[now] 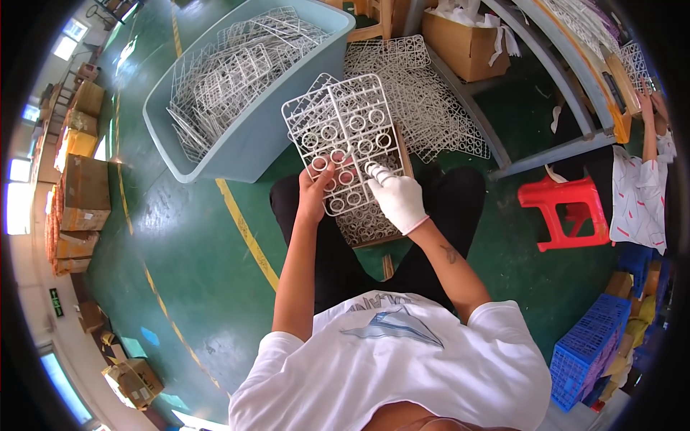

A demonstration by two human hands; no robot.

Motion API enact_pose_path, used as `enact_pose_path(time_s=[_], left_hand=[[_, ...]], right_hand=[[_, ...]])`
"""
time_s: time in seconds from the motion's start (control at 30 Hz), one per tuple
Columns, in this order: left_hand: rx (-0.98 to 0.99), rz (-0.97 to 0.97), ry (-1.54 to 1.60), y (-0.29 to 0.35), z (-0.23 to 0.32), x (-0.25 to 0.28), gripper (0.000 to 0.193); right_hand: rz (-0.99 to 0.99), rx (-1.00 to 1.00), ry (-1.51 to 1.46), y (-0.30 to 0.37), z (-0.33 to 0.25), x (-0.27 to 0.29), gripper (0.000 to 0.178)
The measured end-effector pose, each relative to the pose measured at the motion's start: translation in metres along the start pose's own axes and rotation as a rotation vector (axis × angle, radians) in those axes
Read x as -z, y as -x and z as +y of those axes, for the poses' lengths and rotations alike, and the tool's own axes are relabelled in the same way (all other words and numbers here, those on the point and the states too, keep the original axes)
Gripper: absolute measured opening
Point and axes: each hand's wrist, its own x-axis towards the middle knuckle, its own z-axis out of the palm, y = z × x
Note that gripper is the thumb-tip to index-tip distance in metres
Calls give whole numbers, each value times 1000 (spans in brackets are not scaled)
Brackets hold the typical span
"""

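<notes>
A white plastic moulding frame [349,118] full of small rings is held up in front of my knees, tilted a little. Bare, my left hand [314,192] grips its lower left edge, with fingers showing behind the rings. My right hand [399,197], in a white glove, is closed on the frame's lower right part, fingers bent at the rings. Whether it pinches a single ring I cannot tell. Beneath, between my legs, sits a cardboard box of loose white rings [366,224], partly covered by the frame and the glove.
A big blue-grey tub [248,154] at the far left holds many frames. More frames [438,108] lie piled beyond the box. At right are a metal rack [532,154], a red stool [564,205], another person's arm [650,136] and a blue crate [589,348].
</notes>
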Motion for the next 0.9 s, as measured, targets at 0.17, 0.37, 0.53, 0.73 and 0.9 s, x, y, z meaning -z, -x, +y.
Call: enact_pose_path(time_s=[0.17,0.37,0.53,0.73,0.9], left_hand=[[7,-2,40,7,8,-8,20],[33,-152,-35,11,10,8,20],[15,-83,74,7,14,6,15],[-30,-49,-62,10,18,-5,17],[-10,-86,-23,10,10,-7,16]], right_hand=[[-70,-150,-146,-8,13,-15,20],[-588,-681,-1525,-1,27,0,28],[-892,-361,-992,8,5,41,31],[-16,-572,-833,-19,12,32,12],[-87,-230,-87,-29,16,10,21]])
